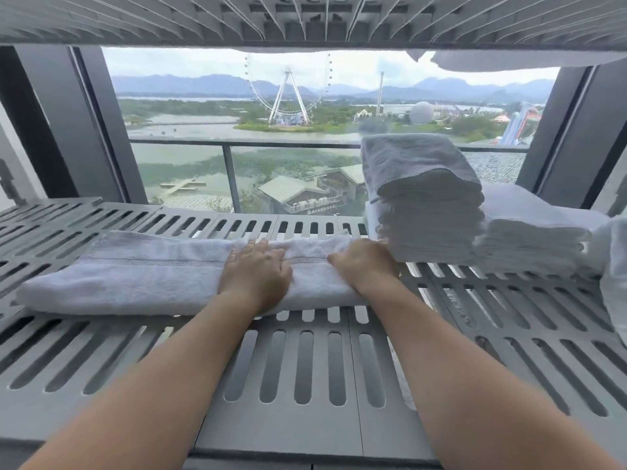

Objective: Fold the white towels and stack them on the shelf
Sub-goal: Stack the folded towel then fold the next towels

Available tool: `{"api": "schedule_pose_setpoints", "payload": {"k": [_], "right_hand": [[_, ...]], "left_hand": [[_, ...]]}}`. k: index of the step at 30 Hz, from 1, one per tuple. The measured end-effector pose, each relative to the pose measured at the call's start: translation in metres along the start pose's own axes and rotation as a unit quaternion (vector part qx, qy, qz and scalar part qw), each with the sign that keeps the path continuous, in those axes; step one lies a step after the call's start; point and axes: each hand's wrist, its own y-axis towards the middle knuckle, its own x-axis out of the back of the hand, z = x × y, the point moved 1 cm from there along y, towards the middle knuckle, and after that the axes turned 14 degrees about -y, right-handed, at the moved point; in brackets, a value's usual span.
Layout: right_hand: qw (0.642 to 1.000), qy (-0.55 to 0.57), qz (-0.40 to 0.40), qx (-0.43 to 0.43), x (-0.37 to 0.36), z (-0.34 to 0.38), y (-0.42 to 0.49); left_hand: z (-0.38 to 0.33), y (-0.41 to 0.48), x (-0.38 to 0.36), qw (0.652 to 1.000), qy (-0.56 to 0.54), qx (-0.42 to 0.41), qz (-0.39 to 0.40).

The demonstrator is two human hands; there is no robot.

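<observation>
A tall stack (427, 205) and a low stack (532, 239) are done. One towel (135, 279) lies on the shelf (305, 368), half folded. The left hand (254, 273) presses flat on it. The right hand (364, 266) is at its end, and I cannot tell its grip.

Here's the grey slotted shelf (305, 361), wide and flat, long slots running front to back across every panel. Lying straight across it, left to centre, is one long folded white towel (135, 276), a woven band running along its length. Over on the right, a tall stack (427, 212) of folded white towels sits just beside that towel's end, a lower stack (529, 239) touching its right side. At the far right edge, more white cloth (614, 266), bunched up.
</observation>
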Motion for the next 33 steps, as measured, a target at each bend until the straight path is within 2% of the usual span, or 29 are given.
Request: {"api": "schedule_pose_setpoints", "payload": {"k": [3,12,15,19,22,28,30,33], "right_hand": [[0.999,0.036,-0.021,0.020,0.002,-0.004,-0.002],[0.972,0.233,0.005,-0.033,0.009,-0.011,-0.002],[0.949,0.305,0.056,-0.058,0.012,-0.012,-0.002],[0.914,0.376,0.113,-0.101,0.013,-0.016,0.002],[0.907,0.384,0.134,-0.111,0.011,-0.015,0.005],[0.890,0.397,0.196,-0.105,0.009,-0.002,0.004],[0.885,0.410,0.196,-0.104,0.008,0.000,0.004],[0.866,0.445,0.199,-0.108,0.005,0.002,0.005]], "left_hand": [[0.001,0.000,0.000,1.000,-0.003,0.003,-0.010],[0.004,0.004,0.009,0.999,-0.024,0.005,0.037],[0.018,0.014,0.022,0.996,-0.062,0.017,0.059],[0.037,0.024,0.022,0.997,-0.015,0.028,0.075],[0.040,0.020,0.013,0.998,0.024,0.014,0.059],[0.037,0.016,0.013,0.998,0.018,0.017,0.055],[0.033,0.014,0.015,1.000,-0.008,0.010,0.025],[0.030,0.010,0.025,0.997,-0.036,-0.001,-0.073]]}}
